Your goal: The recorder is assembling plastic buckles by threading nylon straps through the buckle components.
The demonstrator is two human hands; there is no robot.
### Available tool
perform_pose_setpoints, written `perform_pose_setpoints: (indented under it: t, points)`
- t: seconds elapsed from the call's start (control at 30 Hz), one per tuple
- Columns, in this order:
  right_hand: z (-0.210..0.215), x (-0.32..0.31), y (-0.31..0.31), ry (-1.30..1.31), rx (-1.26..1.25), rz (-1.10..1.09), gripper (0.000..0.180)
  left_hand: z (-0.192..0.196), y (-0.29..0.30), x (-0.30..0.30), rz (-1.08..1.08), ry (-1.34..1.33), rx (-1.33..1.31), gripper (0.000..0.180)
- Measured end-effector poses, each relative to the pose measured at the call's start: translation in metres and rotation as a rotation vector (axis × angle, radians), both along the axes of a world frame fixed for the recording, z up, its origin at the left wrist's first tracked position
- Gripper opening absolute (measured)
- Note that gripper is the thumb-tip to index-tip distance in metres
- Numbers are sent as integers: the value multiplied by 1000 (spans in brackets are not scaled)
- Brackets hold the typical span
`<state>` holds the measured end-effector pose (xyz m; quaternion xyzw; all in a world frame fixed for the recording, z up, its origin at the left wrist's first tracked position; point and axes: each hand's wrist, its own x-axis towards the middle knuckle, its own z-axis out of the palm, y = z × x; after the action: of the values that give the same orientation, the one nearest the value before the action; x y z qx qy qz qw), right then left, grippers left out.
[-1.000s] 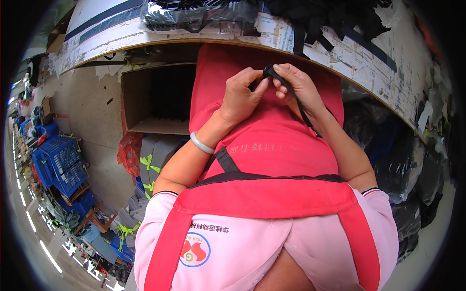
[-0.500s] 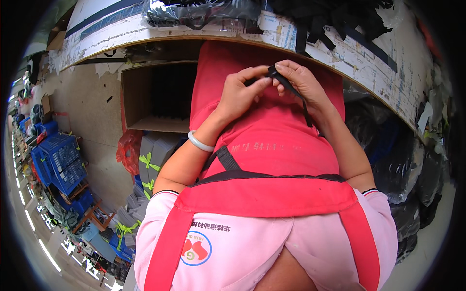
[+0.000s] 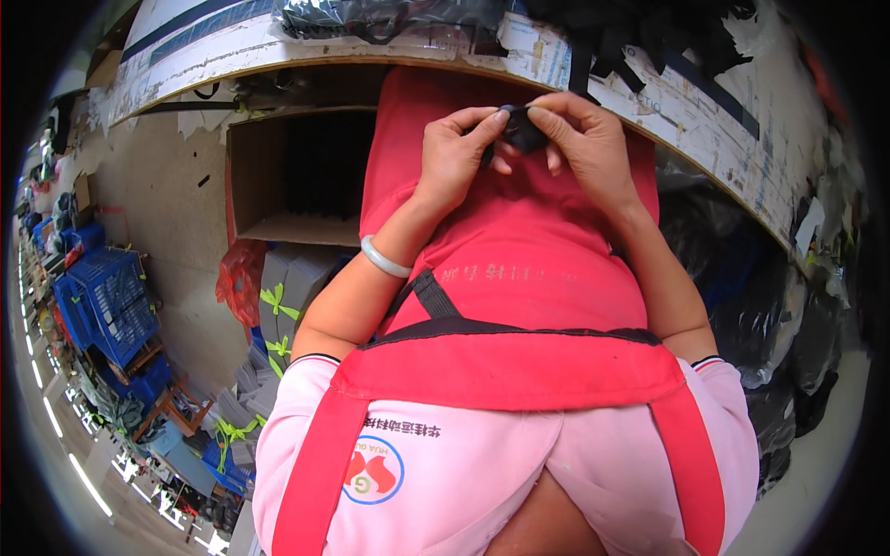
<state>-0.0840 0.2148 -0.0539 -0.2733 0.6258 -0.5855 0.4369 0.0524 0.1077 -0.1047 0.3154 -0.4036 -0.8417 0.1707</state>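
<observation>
A small black fabric piece point(image 3: 525, 132), which looks like part of a strap, is stretched between my two hands above the red apron point(image 3: 519, 222) on my lap. My left hand point(image 3: 454, 156) pinches its left side between thumb and forefinger, and a bit of black shows below those fingers. On the other side, my right hand point(image 3: 584, 139) grips the upper right edge, thumb on top. Both hands are close to the table's front edge. The exact shape of the piece is partly covered by my fingers.
Ahead lies a worn white table point(image 3: 547, 57) with a pile of black straps point(image 3: 640, 42) and a clear plastic bag of black items point(image 3: 389, 18). An open cardboard box point(image 3: 243, 176) stands left below it. Dark plastic bags point(image 3: 751, 315) fill the right; blue crates point(image 3: 116, 306) stand left.
Both hands have shifted slightly away from me, toward the table. The black piece's long tail, hanging under my right hand before, no longer shows; a wider part is now between my fingers.
</observation>
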Motion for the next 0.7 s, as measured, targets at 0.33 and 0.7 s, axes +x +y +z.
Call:
perform_pose_setpoints:
  t: [0.33,0.7]
  points:
    - [-21,6,6,-58,268,-20,15,-3,7,6,12,-44,-266,18]
    - [-21,5,3,-134,48,-46,21,-4,5,13,22,83,-357,18]
